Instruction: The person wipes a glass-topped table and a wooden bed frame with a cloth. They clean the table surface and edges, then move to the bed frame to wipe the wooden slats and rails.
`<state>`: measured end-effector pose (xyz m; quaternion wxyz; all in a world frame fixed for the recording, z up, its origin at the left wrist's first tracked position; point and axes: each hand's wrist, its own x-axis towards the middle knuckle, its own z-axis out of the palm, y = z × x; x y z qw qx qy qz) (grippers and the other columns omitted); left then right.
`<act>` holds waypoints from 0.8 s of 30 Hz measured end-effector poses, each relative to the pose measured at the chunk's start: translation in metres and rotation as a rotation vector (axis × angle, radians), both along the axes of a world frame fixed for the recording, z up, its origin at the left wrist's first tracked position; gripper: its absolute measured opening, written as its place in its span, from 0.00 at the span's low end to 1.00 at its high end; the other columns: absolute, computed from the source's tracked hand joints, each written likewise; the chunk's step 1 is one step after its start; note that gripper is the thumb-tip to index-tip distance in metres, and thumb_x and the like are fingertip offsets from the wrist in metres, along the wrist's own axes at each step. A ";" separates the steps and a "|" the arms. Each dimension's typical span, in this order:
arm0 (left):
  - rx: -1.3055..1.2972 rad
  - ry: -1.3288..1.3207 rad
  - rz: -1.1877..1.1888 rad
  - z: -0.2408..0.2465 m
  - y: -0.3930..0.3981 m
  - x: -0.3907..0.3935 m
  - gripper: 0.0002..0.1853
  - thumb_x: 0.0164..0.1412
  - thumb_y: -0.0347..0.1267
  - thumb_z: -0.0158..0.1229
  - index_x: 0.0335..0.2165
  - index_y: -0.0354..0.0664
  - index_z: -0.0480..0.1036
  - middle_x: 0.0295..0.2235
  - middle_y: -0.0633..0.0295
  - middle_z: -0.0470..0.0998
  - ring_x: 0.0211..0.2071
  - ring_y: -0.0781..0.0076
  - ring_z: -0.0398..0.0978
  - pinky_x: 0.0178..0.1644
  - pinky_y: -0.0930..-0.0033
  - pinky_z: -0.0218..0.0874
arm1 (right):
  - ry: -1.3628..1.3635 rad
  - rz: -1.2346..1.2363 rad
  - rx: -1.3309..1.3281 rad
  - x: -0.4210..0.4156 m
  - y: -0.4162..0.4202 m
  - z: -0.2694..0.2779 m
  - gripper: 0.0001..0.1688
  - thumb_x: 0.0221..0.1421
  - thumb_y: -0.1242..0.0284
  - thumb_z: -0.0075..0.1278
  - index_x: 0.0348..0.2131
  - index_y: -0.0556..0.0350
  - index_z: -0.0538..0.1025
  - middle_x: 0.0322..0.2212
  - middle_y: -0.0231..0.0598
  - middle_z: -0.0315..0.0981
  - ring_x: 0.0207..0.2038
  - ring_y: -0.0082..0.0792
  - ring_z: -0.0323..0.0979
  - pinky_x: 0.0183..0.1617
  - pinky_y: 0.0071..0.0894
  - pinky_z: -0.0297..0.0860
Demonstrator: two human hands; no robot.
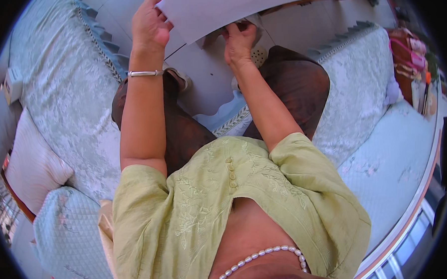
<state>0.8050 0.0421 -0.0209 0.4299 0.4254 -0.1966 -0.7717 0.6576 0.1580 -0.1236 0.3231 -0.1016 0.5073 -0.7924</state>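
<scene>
My left hand (152,26), with a silver bangle on its wrist, is raised beside the left edge of a large smooth white sheet or board (206,8). Its fingers are curled and partly hidden at that edge, so a grip is not plain. Below the near edge of the white surface, my right hand (241,41) has thumb and fingers drawn together on what looks like thin clear plastic (259,30). The fingertips and most of the plastic lie partly in shadow under that edge.
Pale blue-green velvety seat covers (79,107) lie on both sides, with cushions (35,161) at left. A small white box (13,85) rests by them. Pale floor tiles (207,75) and a perforated shoe (259,55) show between my knees. Cluttered items, including a pink-handled one (417,60), stand at right.
</scene>
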 end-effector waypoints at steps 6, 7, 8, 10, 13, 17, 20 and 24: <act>-0.121 0.037 0.096 -0.028 -0.014 -0.008 0.17 0.59 0.36 0.57 0.45 0.38 0.71 0.40 0.57 0.78 0.43 0.60 0.75 0.46 0.61 0.67 | 0.006 0.090 0.033 0.007 0.002 -0.001 0.25 0.51 0.80 0.60 0.46 0.53 0.65 0.42 0.34 0.69 0.40 0.29 0.70 0.38 0.34 0.70; -0.212 0.036 0.164 -0.046 -0.009 -0.016 0.13 0.59 0.33 0.55 0.40 0.37 0.72 0.37 0.58 0.78 0.39 0.62 0.75 0.42 0.60 0.67 | -0.027 0.123 0.057 0.008 0.002 -0.008 0.27 0.51 0.80 0.60 0.47 0.53 0.63 0.44 0.34 0.67 0.42 0.29 0.69 0.40 0.35 0.70; -0.301 0.031 0.230 -0.056 -0.007 -0.024 0.08 0.59 0.30 0.54 0.36 0.37 0.72 0.34 0.59 0.78 0.35 0.63 0.75 0.39 0.60 0.68 | -0.071 0.158 0.141 0.010 0.006 -0.024 0.28 0.51 0.79 0.61 0.49 0.53 0.64 0.45 0.35 0.68 0.44 0.30 0.69 0.42 0.32 0.70; -0.288 -0.397 0.177 -0.037 0.009 -0.036 0.20 0.57 0.32 0.54 0.45 0.29 0.63 0.44 0.48 0.69 0.45 0.52 0.68 0.48 0.54 0.62 | -0.025 0.183 0.326 0.025 0.003 -0.040 0.28 0.52 0.77 0.60 0.50 0.53 0.64 0.46 0.36 0.68 0.45 0.31 0.69 0.43 0.33 0.71; -0.249 -0.780 0.139 -0.004 0.041 -0.044 0.42 0.53 0.33 0.53 0.58 0.18 0.44 0.57 0.33 0.53 0.59 0.36 0.53 0.62 0.47 0.49 | -0.025 0.222 0.445 0.032 0.007 -0.061 0.27 0.53 0.77 0.59 0.50 0.53 0.64 0.46 0.36 0.68 0.45 0.31 0.70 0.43 0.34 0.71; -0.260 -0.816 0.083 -0.002 0.060 -0.051 0.44 0.52 0.32 0.53 0.59 0.16 0.43 0.58 0.33 0.54 0.58 0.37 0.55 0.62 0.48 0.49 | -0.037 0.219 0.553 0.018 0.023 -0.076 0.26 0.55 0.76 0.57 0.50 0.53 0.65 0.45 0.36 0.69 0.44 0.31 0.71 0.43 0.34 0.72; -0.181 -0.774 -0.016 0.003 0.055 -0.038 0.40 0.55 0.36 0.51 0.59 0.20 0.49 0.57 0.34 0.55 0.59 0.36 0.55 0.64 0.50 0.46 | -0.035 0.220 0.636 0.008 0.030 -0.075 0.25 0.55 0.75 0.56 0.50 0.53 0.65 0.44 0.36 0.69 0.44 0.31 0.71 0.43 0.34 0.72; -0.165 -0.765 -0.049 -0.012 0.052 -0.026 0.33 0.56 0.35 0.50 0.57 0.25 0.59 0.58 0.37 0.54 0.59 0.38 0.56 0.64 0.51 0.47 | -0.060 0.263 0.678 0.004 0.028 -0.081 0.23 0.57 0.75 0.55 0.50 0.53 0.66 0.44 0.36 0.70 0.43 0.31 0.72 0.43 0.35 0.72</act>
